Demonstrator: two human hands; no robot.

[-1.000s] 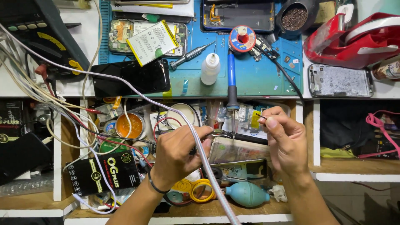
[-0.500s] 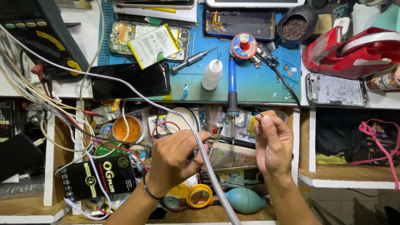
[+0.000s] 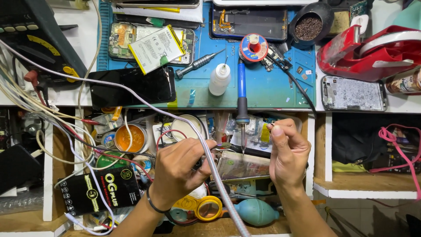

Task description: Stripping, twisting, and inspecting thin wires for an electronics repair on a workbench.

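Left hand [image 3: 177,169] pinched tweezers [image 3: 219,147] over the phone board [image 3: 243,166] — right hand [image 3: 287,153] closed on something tiny, steadying beside the soldering iron [image 3: 241,103].

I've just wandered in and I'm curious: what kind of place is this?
Most likely a phone repair bench. A soldering iron lies on a blue work mat, beside an opened phone and a solder spool.
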